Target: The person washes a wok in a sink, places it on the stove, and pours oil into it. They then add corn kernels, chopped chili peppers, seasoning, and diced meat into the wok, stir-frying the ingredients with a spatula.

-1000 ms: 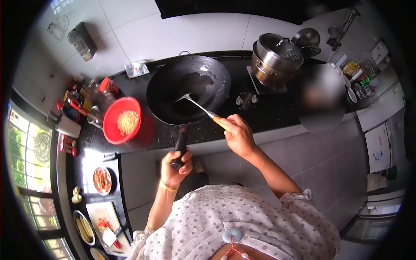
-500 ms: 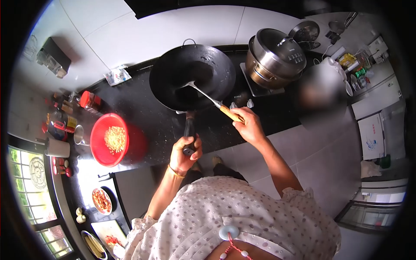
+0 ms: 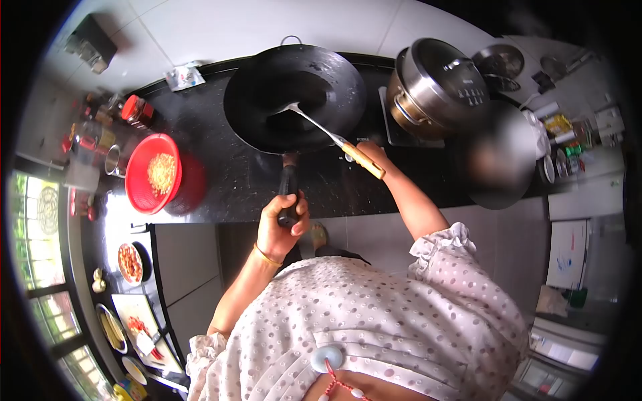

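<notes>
A large black wok sits on the stove, dark and shiny inside. My left hand is wrapped around its black handle. Across the wok's near rim lies a metal spatula, its blade inside the wok and its wooden handle sticking out toward me, with no hand on it. Just beyond that handle, my right hand is closed over a stove knob at the front of the stove; its fingers are partly hidden. Another knob shows to its left.
A lidded steel pot stands right of the wok. Left are a red basket of pale yellow pieces and a red-lidded jar. Nearer are a bowl of reddish food and a cutting board. A blurred patch covers the counter's right part.
My right hand has let go of the spatula, which now rests on the wok's rim, and has moved to the stove knob. My left hand keeps its hold. The view has shifted.
</notes>
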A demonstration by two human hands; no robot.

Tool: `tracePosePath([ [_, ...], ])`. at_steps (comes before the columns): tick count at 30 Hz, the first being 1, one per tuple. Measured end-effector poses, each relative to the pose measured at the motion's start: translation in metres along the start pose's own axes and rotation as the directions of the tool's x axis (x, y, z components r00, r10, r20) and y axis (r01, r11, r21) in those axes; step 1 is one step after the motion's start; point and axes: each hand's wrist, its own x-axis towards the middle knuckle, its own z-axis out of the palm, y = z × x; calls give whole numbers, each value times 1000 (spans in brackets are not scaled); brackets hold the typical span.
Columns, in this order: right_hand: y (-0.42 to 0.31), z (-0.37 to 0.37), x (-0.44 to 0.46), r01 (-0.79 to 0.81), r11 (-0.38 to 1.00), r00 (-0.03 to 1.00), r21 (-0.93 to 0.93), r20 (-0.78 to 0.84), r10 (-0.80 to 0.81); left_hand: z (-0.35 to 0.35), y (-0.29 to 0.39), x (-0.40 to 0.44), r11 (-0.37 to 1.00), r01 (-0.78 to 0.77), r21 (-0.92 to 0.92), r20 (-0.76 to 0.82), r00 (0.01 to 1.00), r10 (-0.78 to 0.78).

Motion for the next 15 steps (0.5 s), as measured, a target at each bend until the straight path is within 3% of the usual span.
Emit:
tracePosePath([
  [1, -1, -1, 1, 25, 1000, 1000, -6, 11, -25, 1, -1, -1, 1000, -7, -15, -20, 1000, 7],
  [3, -14, -3, -2, -24, 919, 986, 394, 163, -44, 5, -4, -1, 999, -20, -38, -66, 998, 18],
  [4, -6, -2, 18, 191, 976, 933, 106, 290, -213, 6, -5, 0, 999, -32, -34, -63, 998, 30],
  [5, 7, 1, 28, 306, 951, 900, 32, 317, -300, 8, -8, 1, 999, -37, -32, -62, 997, 35],
  [7, -68, -31, -25, 280, 861, 954, -425, 222, -200, 14, -15, 3, 998, -63, -24, -88, 994, 61],
  [8, -67, -25, -20, 288, 856, 951, -429, 231, -205, 17, -17, 5, 997, -75, -9, -100, 992, 74],
  [10, -62, -15, -10, 301, 670, 952, -678, 251, -174, 20, -21, 9, 996, -93, -2, -113, 989, 92],
  [11, -57, -12, -8, 310, 665, 949, -679, 259, -177, 20, -22, 10, 996, -81, -22, -108, 991, 79],
  [13, -54, -8, -10, 465, 356, 869, -811, 341, -360, 19, -21, 10, 996, -81, -45, -106, 991, 76],
  [15, -52, -6, -12, 497, 284, 829, -820, 352, -435, 18, -19, 9, 997, -42, -72, -70, 997, 37],
])
